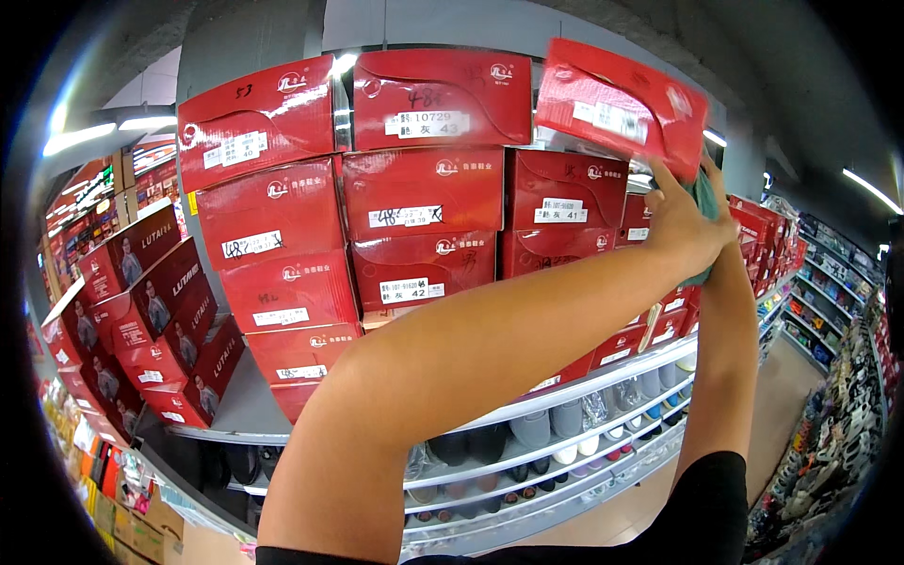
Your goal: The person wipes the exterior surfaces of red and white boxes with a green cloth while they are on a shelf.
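Note:
A red cardboard shoebox (pixel 600 99), tilted and blurred, is raised at the top right of the stacked shoeboxes (pixel 424 191). My left hand (pixel 681 219) reaches across from the left, its fingers against the lower edge of that box near its right corner. Close behind it, my right hand (pixel 715 183) is up at the box's right end and partly hidden by the left one. A green cloth (pixel 700 194) is bunched at my right hand, between it and the box. White labels and handwritten marks show on the box fronts.
More red shoeboxes (pixel 162 311) are piled at the left. White-edged shelves (pixel 565 448) below hold rows of shoes and slippers. Farther right stand more shoeboxes (pixel 763 240), shelving and a long display of shoes (pixel 826 424) beside an aisle floor (pixel 784 395).

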Motion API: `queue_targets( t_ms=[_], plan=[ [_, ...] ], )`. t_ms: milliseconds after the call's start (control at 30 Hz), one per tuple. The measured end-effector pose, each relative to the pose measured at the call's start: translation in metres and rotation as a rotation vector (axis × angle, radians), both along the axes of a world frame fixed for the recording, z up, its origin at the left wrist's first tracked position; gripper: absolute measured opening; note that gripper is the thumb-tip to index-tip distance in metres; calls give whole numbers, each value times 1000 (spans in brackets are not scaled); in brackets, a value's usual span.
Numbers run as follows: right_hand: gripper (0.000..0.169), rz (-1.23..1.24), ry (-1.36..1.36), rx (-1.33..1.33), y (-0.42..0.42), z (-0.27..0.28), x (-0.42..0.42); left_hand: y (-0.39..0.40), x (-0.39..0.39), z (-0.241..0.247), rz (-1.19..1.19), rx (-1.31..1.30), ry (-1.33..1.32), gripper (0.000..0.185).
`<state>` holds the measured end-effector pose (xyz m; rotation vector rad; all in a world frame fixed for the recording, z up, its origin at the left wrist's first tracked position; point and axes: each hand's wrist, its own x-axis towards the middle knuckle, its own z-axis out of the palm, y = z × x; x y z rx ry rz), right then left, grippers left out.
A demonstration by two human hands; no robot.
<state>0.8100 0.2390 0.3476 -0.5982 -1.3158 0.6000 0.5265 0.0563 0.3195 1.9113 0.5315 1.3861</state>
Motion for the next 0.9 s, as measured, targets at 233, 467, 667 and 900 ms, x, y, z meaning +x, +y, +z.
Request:
queue_targets(
  t_ms=[233,467,667,900],
  plan=[
    [30,-454,-206,221,50,8,-7,60,-20,-4,32,45,175,120],
    [33,-1181,-828,258,70,-18,-28,91,-19,3,-31,-58,323,118],
    [46,-1237,-711,653,35,-28,49,67,-53,-70,98,541,303,50],
    [44,-453,-330,439,-115,-220,-144,-67,-374,-190,489,862,668,43]
  ],
)
